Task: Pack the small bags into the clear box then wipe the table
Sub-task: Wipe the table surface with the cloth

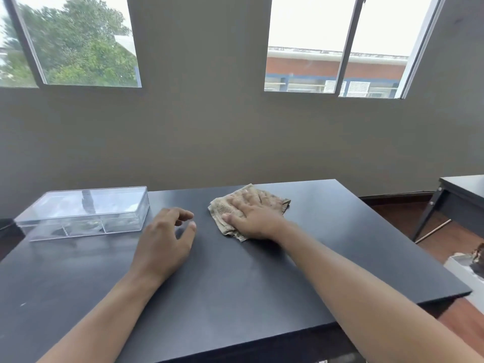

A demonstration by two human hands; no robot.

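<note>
A clear box (83, 212) with its lid on stands at the far left of the black table (235, 284). Small bags show faintly through its walls. A crumpled beige cloth (225, 208) lies on the far middle of the table. My right hand (252, 217) presses flat on the cloth, fingers spread over it. My left hand (165, 242) rests on the table between the box and the cloth, fingers loosely curled and apart, holding nothing.
A grey wall with two windows rises right behind the table. A second dark table (461, 203) stands at the right across a strip of wooden floor. A white object (463, 268) sits low at the right edge.
</note>
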